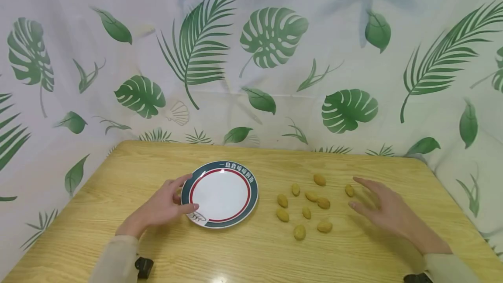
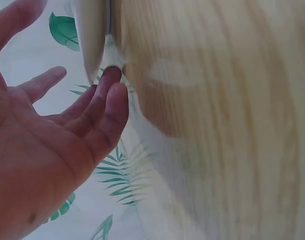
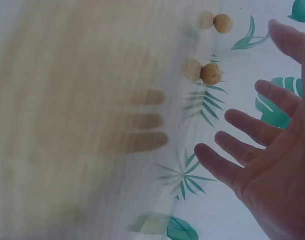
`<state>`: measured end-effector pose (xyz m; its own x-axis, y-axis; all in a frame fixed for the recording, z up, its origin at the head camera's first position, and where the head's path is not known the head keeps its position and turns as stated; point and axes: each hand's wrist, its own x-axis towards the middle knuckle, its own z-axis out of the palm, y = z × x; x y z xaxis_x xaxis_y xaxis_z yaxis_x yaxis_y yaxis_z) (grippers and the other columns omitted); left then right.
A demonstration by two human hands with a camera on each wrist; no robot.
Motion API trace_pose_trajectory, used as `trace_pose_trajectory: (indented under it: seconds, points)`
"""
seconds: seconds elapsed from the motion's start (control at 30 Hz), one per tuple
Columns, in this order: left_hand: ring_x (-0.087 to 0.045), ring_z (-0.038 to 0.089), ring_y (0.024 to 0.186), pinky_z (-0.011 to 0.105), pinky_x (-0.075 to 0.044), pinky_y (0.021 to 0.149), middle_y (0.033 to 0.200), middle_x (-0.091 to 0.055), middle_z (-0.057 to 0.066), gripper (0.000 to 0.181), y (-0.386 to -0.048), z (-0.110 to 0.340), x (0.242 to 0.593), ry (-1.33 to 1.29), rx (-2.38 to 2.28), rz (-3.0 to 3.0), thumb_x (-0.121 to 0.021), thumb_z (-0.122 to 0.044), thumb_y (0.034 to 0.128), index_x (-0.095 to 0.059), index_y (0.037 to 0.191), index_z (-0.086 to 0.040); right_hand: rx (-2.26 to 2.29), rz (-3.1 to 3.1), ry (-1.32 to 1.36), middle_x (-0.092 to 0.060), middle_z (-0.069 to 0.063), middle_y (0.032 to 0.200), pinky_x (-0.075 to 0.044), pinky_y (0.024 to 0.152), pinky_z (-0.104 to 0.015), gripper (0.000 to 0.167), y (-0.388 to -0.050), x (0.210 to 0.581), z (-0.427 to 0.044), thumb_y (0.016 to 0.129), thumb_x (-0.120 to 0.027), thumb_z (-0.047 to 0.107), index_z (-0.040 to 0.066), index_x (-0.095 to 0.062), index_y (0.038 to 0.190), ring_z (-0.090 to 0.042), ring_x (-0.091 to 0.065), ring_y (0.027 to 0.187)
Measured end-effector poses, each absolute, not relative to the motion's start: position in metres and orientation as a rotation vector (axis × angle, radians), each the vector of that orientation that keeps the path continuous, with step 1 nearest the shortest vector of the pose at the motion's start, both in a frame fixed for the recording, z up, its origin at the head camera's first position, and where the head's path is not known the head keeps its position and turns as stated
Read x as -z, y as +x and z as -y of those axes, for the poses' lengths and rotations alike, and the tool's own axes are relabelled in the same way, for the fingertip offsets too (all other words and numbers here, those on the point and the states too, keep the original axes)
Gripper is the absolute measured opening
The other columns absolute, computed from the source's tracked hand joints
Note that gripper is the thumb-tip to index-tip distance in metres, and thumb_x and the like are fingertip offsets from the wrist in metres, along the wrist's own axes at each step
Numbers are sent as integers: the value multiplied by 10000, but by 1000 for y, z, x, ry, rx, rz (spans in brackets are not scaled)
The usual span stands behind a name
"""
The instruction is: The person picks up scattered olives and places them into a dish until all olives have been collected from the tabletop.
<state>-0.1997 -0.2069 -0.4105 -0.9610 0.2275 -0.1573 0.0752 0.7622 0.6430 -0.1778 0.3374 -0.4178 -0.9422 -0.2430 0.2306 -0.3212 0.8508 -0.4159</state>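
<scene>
A round white plate [image 1: 220, 193] with a dark blue rim and a red ring rests on the table. My left hand [image 1: 167, 204] is at its left edge, thumb and index finger spread over the rim. In the left wrist view several fingertips [image 2: 117, 95] lie by the edge of the plate [image 2: 90, 40], and the thumb stands away from it. Over the table at the right is my right hand [image 1: 387, 208], fingers spread, holding nothing. Nearest to it lies a small oval yellow-brown nut-like piece [image 1: 349, 190]. Two such pieces [image 3: 211, 74] also show in the right wrist view.
Several more yellow-brown pieces [image 1: 300, 232] lie scattered between the plate and my right hand; two of them touch. The wood-grain table [image 1: 251, 252] reaches back to a white cloth [image 1: 283, 112] printed with green leaves.
</scene>
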Motion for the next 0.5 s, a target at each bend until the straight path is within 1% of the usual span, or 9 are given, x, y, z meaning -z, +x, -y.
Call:
trace_pose_trajectory:
  seconds: [0.1, 0.2, 0.3, 0.37, 0.47, 0.5]
  points:
    - [-620, 294, 1154, 509, -530, 996, 1462, -467, 207, 901, -203, 207, 412, 214, -974, -2715, -785, -420, 863, -328, 1598, -170, -711, 2889, 423, -536, -296, 1454, -471, 975, -671, 621, -185, 415, -340, 969, -706, 353, 16, -520, 1456, -554, -509, 1294]
    - [-577, 303, 1168, 531, -503, 1015, 1442, -505, 200, 903, -205, 207, 411, 215, -944, -2713, -785, -393, 857, -328, 1592, -135, -754, 2931, 396, -576, -290, 1418, -531, 915, -636, 564, -191, 415, -341, 1005, -655, 365, 30, -543, 1445, -530, -570, 1248]
    - [-541, 312, 1177, 559, -464, 1042, 1389, -548, 193, 913, -208, 206, 411, 236, -931, -2707, -782, -377, 858, -314, 1589, -95, -771, 2949, 370, -640, -286, 1333, -540, 903, -617, 514, -197, 416, -341, 1023, -627, 357, 36, -573, 1421, -485, -639, 1175]
    - [-540, 316, 1189, 579, -450, 1060, 1366, -568, 190, 918, -209, 205, 410, 239, -935, -2689, -782, -374, 859, -305, 1589, -84, -777, 2955, 362, -677, -273, 1270, -542, 894, -609, 490, -199, 417, -341, 1026, -623, 340, 31, -585, 1405, -445, -674, 1119]
    - [-550, 331, 1202, 600, -438, 1077, 1362, -578, 198, 932, -211, 204, 409, 227, -941, -2655, -777, -377, 866, -277, 1597, -89, -756, 2952, 379, -718, -227, 1199, -545, 882, -593, 459, -203, 418, -341, 1017, -639, 301, 21, -606, 1378, -387, -703, 1050]
    - [-550, 336, 1210, 610, -434, 1083, 1383, -570, 205, 937, -211, 204, 409, 223, -935, -2651, -775, -382, 866, -269, 1600, -93, -752, 2949, 389, -728, -212, 1178, -546, 878, -587, 445, -204, 418, -341, 1013, -645, 285, 18, -615, 1368, -371, -707, 1030]
